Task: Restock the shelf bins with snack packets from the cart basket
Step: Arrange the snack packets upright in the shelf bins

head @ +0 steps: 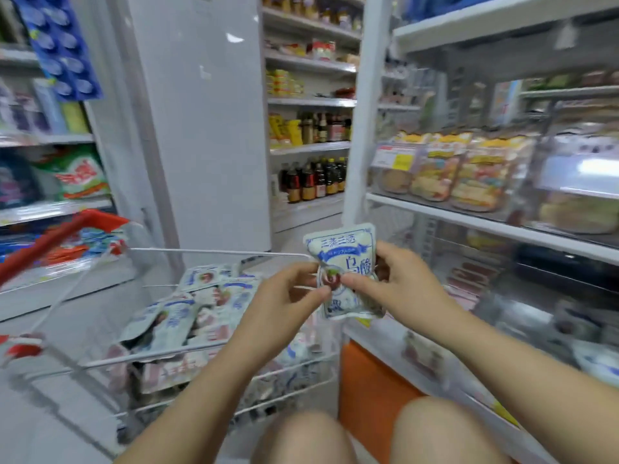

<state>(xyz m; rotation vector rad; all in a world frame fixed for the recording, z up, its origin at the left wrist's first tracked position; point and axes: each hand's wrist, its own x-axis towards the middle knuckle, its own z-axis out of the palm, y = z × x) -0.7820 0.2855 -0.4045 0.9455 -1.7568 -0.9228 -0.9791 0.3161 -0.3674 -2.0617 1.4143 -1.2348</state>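
A white and blue snack packet (345,259) is held upright in front of me, above the right end of the cart basket. My left hand (284,296) pinches its left edge. My right hand (398,283) grips its right side, thumb across the front. The wire cart basket (214,252) below holds several packets of the same kind (197,316). Clear shelf bins (469,175) with yellow-topped snack bags stand on the shelf to the right. A lower bin (425,356) near my right forearm holds blurred packets.
A white pillar (201,122) rises behind the cart. Shelves of bottles (311,179) line the back. The cart's red handle (67,236) is at the left, before shelves of detergent. An orange shelf base (368,390) sits beside my knees.
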